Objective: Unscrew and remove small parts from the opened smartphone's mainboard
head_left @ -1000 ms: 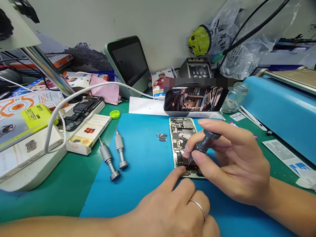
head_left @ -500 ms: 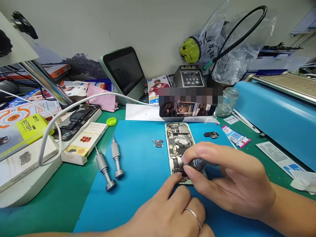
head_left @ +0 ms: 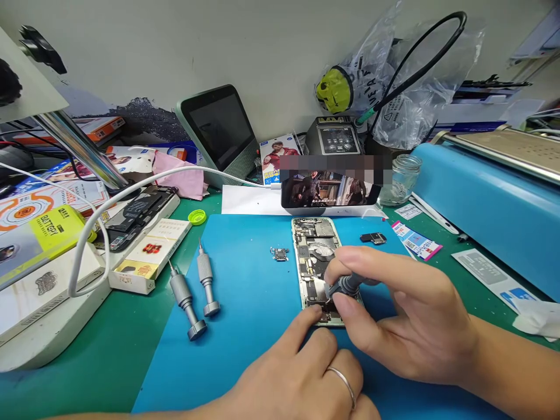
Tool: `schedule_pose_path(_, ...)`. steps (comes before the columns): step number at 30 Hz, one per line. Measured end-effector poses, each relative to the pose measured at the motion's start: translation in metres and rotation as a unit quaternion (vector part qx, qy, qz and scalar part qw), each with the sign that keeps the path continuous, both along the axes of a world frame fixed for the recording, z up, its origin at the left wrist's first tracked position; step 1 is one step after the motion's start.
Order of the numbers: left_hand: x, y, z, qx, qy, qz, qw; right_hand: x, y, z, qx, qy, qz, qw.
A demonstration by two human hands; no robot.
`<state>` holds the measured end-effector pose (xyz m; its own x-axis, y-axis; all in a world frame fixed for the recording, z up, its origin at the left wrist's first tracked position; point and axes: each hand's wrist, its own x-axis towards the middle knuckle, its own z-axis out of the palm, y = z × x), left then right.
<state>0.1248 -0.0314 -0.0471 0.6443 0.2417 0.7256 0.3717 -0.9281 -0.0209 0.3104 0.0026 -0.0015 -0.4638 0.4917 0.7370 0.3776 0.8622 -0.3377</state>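
Observation:
An opened phone (head_left: 311, 274) with its inner parts bare lies on the blue mat (head_left: 236, 350). My left hand (head_left: 301, 373), with a ring on one finger, rests at the phone's lower end. Its index finger is stretched out and presses on the bottom part, while the other fingers are bent. Over the phone's lower right side, my right hand (head_left: 406, 315) pinches a dark grey tool with a ridged grip (head_left: 349, 284) between thumb and index finger. The tool's exact kind is unclear. Left of the phone lies a small circuit part (head_left: 279, 254); a black part (head_left: 373, 238) lies to its right.
Two grey screwdrivers (head_left: 186, 300) lie on the mat's left. Behind the phone, another phone (head_left: 330, 189) plays a video, with a white cable (head_left: 175, 169) plugged in. Boxes (head_left: 151, 251) fill the left; a blue machine (head_left: 476, 216) and a glass jar (head_left: 406, 178) stand right.
My right hand and the grey tool have shifted slightly right, and the tool has turned a little. My left index finger stays on the phone's lower end.

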Motion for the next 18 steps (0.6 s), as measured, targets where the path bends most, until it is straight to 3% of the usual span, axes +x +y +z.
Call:
schedule_pose_path(12,0.0022,-0.0008,0.0053,-0.008,-0.020,0.001,1.000,0.0031,0.0015,-0.0038,0.008,-0.010,-0.002,1.000)
schedule_pose_path(18,-0.0014,-0.0018,0.0074,-0.021,0.022,-0.005,1.000,0.0073,0.0036,-0.0093,-0.032,0.005,-0.016,0.999)
